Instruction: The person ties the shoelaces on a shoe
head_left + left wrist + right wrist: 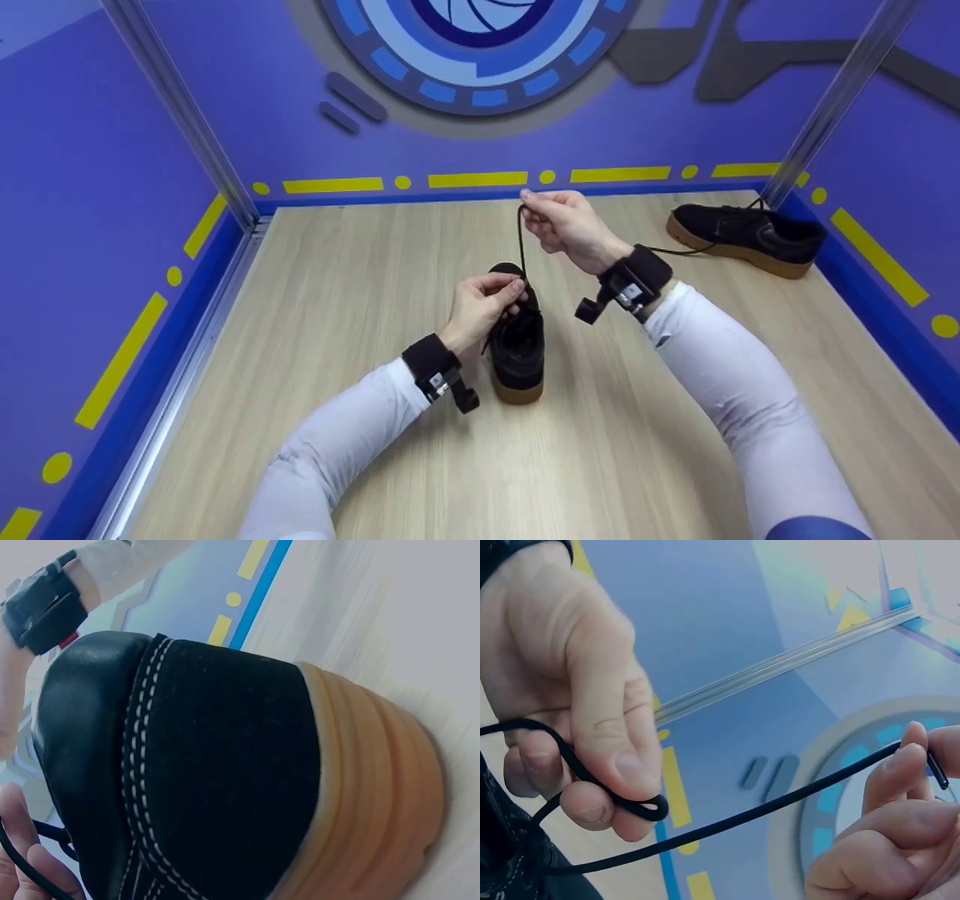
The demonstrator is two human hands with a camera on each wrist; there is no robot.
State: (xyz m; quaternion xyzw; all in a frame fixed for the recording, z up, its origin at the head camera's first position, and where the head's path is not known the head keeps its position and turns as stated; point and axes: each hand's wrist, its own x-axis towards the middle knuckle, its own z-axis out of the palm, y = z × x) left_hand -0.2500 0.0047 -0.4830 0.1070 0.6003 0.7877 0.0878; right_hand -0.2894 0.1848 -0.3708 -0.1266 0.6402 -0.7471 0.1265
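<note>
A black shoe (519,367) with a tan rubber sole stands upright in front of me, its toe pointing away and its heel close in the left wrist view. My left hand (478,307) is over the lacing, pinching a small loop of the black shoelace (641,804) between thumb and fingers. Higher and to the right, my right hand (574,229) pinches a lace near its tip, and the dark lace end (937,771) sticks out past the fingers. That length runs taut down to the shoe. Part of the lacing is hidden behind my left fingers.
A second black shoe (750,236) lies at the back right, with a loose lace (679,252) trailing left from it. Purple-blue panels (480,157) with yellow marks enclose the wooden tabletop (337,285) at the back and sides.
</note>
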